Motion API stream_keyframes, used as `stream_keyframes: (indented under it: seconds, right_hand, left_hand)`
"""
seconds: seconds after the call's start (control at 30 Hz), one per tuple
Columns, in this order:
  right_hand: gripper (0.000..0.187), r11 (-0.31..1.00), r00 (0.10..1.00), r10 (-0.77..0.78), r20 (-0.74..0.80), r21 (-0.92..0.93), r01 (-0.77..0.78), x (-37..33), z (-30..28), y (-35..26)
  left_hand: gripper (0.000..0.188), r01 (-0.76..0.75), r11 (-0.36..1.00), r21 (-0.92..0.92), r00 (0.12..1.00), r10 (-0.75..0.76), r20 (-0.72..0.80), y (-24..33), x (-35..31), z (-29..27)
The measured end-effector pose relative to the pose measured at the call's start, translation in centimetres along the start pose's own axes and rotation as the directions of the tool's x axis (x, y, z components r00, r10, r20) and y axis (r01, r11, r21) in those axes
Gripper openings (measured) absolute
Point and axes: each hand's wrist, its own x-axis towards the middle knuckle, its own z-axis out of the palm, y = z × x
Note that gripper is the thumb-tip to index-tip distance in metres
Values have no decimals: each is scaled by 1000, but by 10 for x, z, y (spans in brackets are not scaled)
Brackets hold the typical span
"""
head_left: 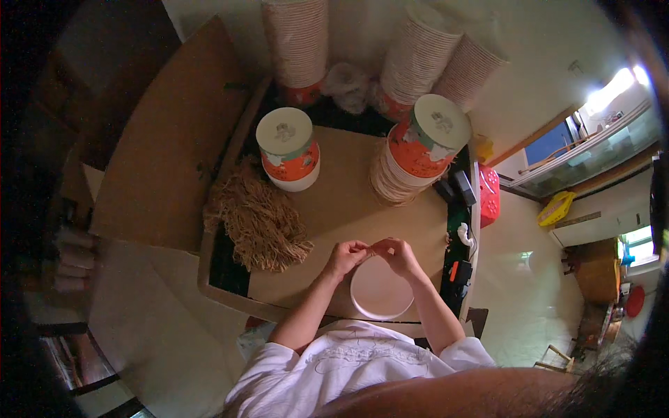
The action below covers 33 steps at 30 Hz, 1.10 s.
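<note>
My left hand (pixel 344 255) and my right hand (pixel 396 253) meet fingertip to fingertip over a cardboard-covered table (pixel 348 202). Together they pinch a thin tan strand (pixel 369 247), too small to make out fully. Just below them sits a round white lid or bowl (pixel 381 289), near the table's front edge. A heap of tan straw-like strands (pixel 259 221) lies to the left of my left hand.
Two orange-and-white paper bowls with lids (pixel 289 150) (pixel 426 136) stand at the back on stacked cups. Tall stacks of paper cups (pixel 296 42) line the far edge. A large cardboard sheet (pixel 167 146) leans at left. A red basket (pixel 489 195) sits right.
</note>
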Motion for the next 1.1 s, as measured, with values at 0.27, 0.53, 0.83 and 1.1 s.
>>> stream_keyframes:
  seconds: [0.27, 0.53, 0.83, 1.1]
  right_hand:
    - [7, 999, 1000, 24, -18, -21, -24, 4, 6, 3]
    - [5, 995, 994, -95, -62, -12, 95, 0, 11, -5]
    - [10, 997, 998, -43, -55, -73, 39, 5, 13, -8]
    - [21, 999, 1000, 9, -9, -39, -9, 12, 22, -2]
  left_hand:
    - [14, -162, 982, 93, 980, 171, -103, 2, -8, -6]
    - [16, -191, 923, 334, 977, 212, -29, 5, -8, -10]
    - [18, -306, 826, 474, 926, 374, -54, 17, -14, 0]
    - [9, -296, 839, 457, 901, 404, -157, -7, -5, -14]
